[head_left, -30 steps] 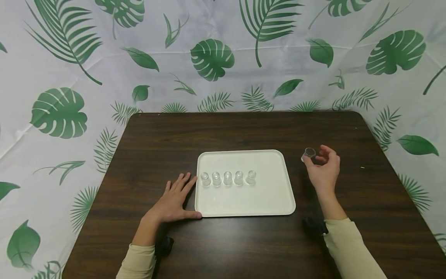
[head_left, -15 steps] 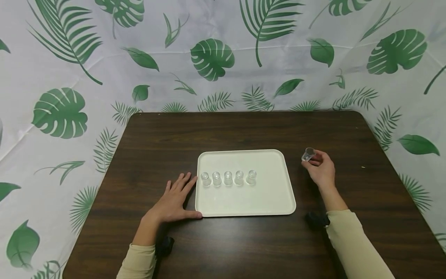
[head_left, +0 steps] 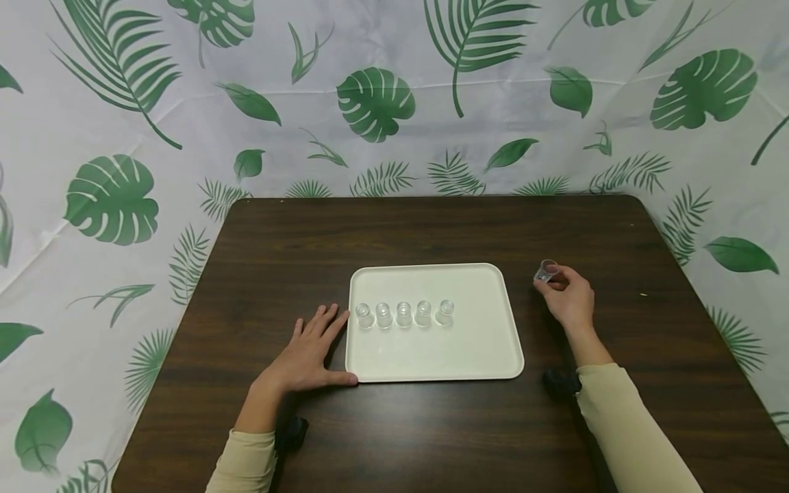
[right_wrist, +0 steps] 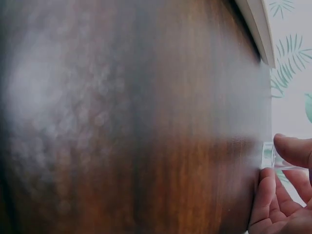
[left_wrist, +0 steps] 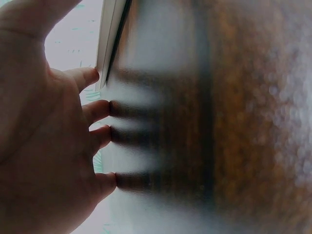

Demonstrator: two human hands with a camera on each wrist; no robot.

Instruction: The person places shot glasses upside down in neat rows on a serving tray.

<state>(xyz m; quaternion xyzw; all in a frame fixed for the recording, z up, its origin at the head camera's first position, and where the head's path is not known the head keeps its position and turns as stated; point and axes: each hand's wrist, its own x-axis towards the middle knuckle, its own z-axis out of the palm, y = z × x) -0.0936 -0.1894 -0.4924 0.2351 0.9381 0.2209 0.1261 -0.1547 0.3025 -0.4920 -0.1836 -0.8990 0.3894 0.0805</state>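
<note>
In the head view, my left hand (head_left: 308, 359) lies at the left end of a white tray (head_left: 481, 349), its fingers spread. Its thumb and little finger touch the tray's edge, while the left wrist view shows the other fingertips (left_wrist: 103, 136) meeting the table. A row of several small clear cups (head_left: 403, 315) stands on the tray. Right of the tray, my right hand (head_left: 572, 301) pinches another small clear cup (head_left: 545, 271), rim upward and slightly tilted. That cup is low over the table or on it; the right wrist view shows it partly, between thumb and fingers.
A dark wood-grain table (head_left: 394, 438) carries everything. Behind and beside it hangs a white cloth (head_left: 296, 123) with green leaf prints. The tray has a raised rim.
The right hand's fingers, spread wider around the cup a second ago, have closed on it and shifted slightly left. The left hand and the cups on the tray have stayed in place.
</note>
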